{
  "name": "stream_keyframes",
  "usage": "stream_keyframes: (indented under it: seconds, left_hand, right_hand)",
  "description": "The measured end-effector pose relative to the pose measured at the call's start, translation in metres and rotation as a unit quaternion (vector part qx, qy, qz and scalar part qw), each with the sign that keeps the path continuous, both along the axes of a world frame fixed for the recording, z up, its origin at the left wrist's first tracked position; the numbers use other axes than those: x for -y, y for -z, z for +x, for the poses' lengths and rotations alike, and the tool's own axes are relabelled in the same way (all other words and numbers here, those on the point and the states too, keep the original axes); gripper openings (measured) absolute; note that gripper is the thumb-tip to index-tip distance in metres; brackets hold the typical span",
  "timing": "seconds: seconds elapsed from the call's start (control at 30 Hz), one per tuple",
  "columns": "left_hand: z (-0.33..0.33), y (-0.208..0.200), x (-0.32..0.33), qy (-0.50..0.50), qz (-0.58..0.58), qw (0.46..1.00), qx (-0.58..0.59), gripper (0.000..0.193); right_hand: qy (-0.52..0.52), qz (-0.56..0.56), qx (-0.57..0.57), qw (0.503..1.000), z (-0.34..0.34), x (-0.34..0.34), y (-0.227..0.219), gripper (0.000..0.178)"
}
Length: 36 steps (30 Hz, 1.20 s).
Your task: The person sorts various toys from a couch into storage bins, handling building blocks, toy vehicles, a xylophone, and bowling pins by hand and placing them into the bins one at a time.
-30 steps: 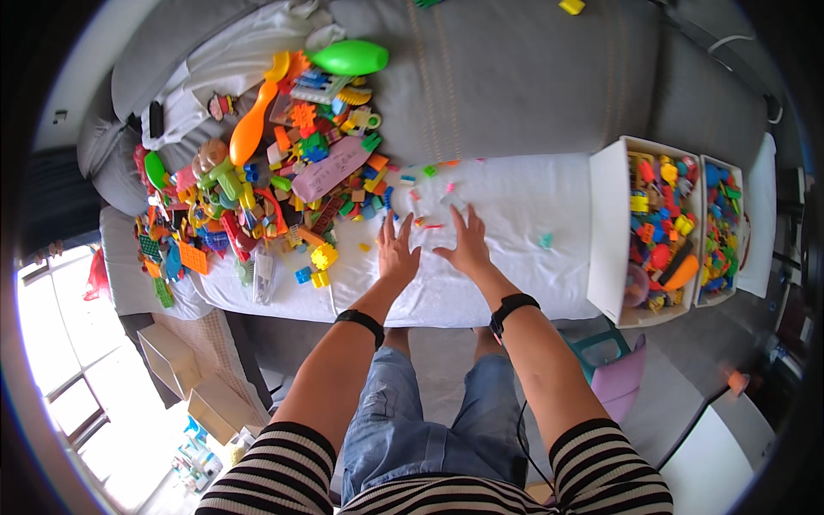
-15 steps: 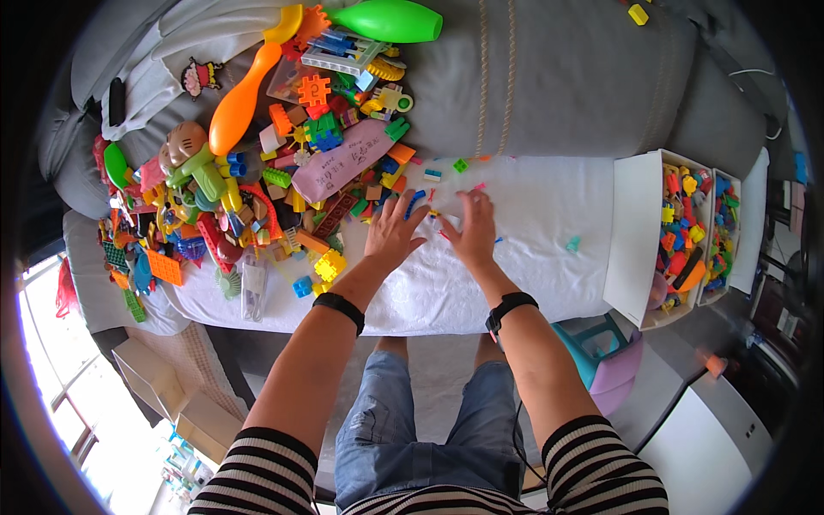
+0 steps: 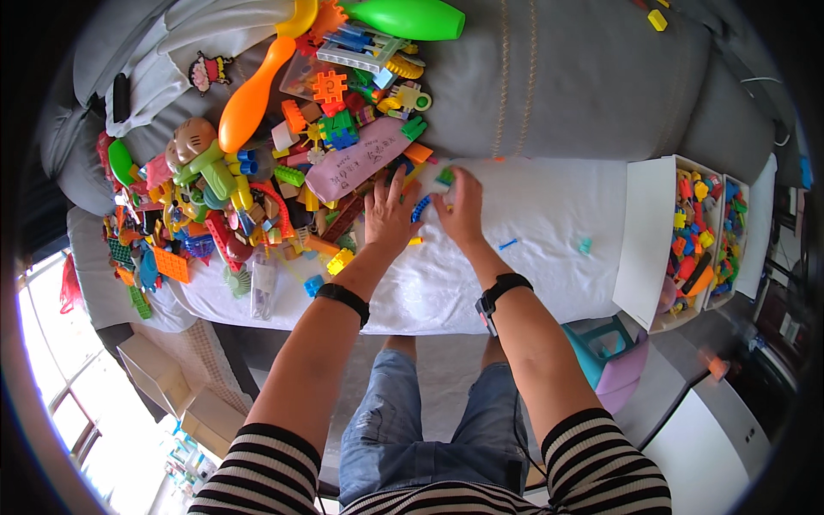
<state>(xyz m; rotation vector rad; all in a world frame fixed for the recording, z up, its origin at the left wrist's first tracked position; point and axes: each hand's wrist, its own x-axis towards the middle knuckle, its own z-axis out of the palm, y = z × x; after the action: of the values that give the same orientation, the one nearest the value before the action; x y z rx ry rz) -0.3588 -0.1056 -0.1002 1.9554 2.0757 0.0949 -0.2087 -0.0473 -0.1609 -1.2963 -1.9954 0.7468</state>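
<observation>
I've got gray sofa [image 3: 592, 77] past L hand [image 3: 390, 210] & R hand [image 3: 462, 210], white sheet [image 3: 558, 197] below, toy pile [image 3: 249, 193] left of L, toy box [image 3: 644, 240] well right of R. L: palm down, fingers apart; can't tell if holding. R: half-curled at green block [image 3: 445, 177], grip unclear. Blue curved piece [image 3: 420, 209] btwn hands.

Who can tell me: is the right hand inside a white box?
No, the right hand is beside a small green block, well left of both white boxes.
</observation>
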Motion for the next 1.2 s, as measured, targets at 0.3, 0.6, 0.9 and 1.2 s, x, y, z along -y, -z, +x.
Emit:
stream_keyframes:
  seconds: [0.3, 0.6, 0.9, 1.2]
  left_hand:
    - [-0.011, 0.012, 0.016, -0.032, -0.074, 0.996, 0.048, 0.077]
    - [-0.007, 0.015, 0.023, -0.007, -0.072, 0.992, 0.108, 0.071]
    - [-0.008, 0.027, 0.022, -0.155, -0.039, 0.948, 0.277, 0.048]
    - [-0.005, 0.02, 0.014, -0.115, 0.084, 0.936, 0.323, 0.029]
  right_hand:
    - [-0.101, -0.056, 0.25, 0.961, -0.006, 0.017, -0.027, 0.082]
    - [-0.091, -0.119, 0.284, 0.947, -0.001, 0.039, -0.039, 0.063]
    - [-0.087, -0.19, 0.051, 0.977, 0.016, 0.026, -0.009, 0.038]
    - [0.006, -0.192, -0.029, 0.981, 0.019, 0.024, -0.017, 0.024]
